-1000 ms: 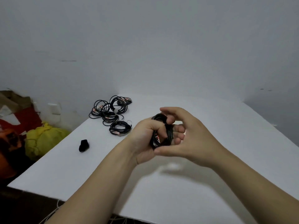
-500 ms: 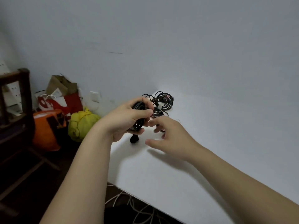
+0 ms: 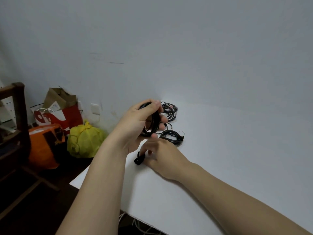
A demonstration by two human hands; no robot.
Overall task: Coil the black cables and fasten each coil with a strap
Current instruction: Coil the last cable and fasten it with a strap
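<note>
My left hand (image 3: 140, 116) grips a coil of thin black cable (image 3: 152, 123) above the far left corner of the flat white tabletop (image 3: 220, 150), thumb over the top of the ring and fingers wrapped through it. My right hand (image 3: 166, 156) is low over the near left edge. Its fingertips (image 3: 146, 152) are at a small black fabric strap (image 3: 139, 159) lying on the surface, though I cannot tell whether they have closed on it or only touch it.

The step in hand looks to be fetching the strap for this coil. To do it well, I should keep the left grip tight so no loop springs loose. I should also pinch the strap by one end, so the free end can pass through the ring and wrap back on itself.

The held coil stands nearly on edge, showing as a narrow oval. Its long axis runs up and down, leaning slightly, and its opening faces left and right. The strap is crumpled, its length slanting from near left to far right.

Another black cable coil (image 3: 171, 137) lies flat just right of the hands, and a loose pile of black cables (image 3: 170, 111) sits farther back.
</note>
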